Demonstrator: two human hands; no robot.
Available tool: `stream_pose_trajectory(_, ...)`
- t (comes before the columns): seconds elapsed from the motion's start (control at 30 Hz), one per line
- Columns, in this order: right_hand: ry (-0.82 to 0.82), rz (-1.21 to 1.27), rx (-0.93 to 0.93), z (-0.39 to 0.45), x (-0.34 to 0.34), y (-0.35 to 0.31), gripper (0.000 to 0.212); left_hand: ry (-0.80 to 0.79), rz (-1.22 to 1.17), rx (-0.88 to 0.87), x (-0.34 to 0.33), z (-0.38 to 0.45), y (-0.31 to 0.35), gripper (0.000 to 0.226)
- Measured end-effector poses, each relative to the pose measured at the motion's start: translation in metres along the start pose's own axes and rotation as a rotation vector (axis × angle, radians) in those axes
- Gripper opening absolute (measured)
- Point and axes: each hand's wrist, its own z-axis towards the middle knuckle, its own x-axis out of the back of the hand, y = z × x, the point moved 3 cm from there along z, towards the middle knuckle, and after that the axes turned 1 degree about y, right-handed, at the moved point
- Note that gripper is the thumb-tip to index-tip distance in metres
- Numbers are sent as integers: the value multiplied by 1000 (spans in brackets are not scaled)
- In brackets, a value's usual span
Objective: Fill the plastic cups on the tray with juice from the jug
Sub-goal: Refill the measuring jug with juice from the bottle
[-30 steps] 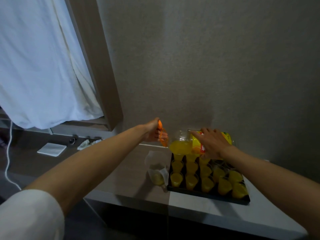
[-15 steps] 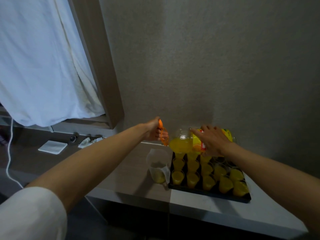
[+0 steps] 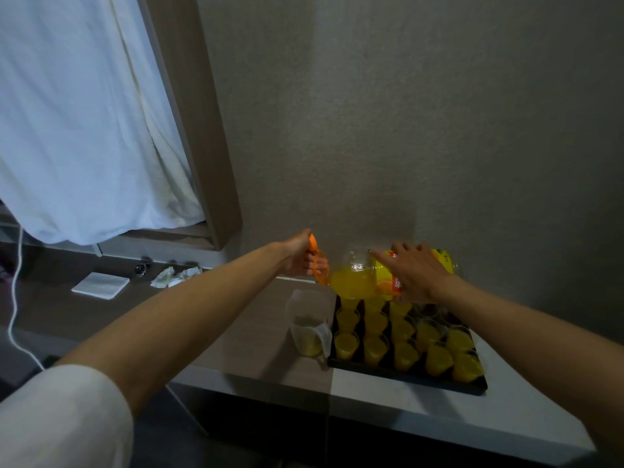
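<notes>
Jug point(image 3: 358, 282): head view; tipped over tray point(image 3: 405, 378) back row, part full, likely heavy and sloshing.
Left hand point(image 3: 300, 258): your fingers curl round orange handle point(image 3: 319, 268); keep that hold.
Right hand point(image 3: 413, 273): spread flat, steadying jug's labelled side.
Cups point(image 3: 374, 347): thin, light, likely easy to tip.

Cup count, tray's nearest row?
5 cups, side by side along the tray's near edge, all holding juice. Rows behind are partly hidden by the jug and right hand.
</notes>
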Motion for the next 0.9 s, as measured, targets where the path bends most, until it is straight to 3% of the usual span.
stream_pose_trajectory(0.9, -15, -46, -2, -5, 9, -4, 121, -29, -32, 7, -1, 0, -8, 26)
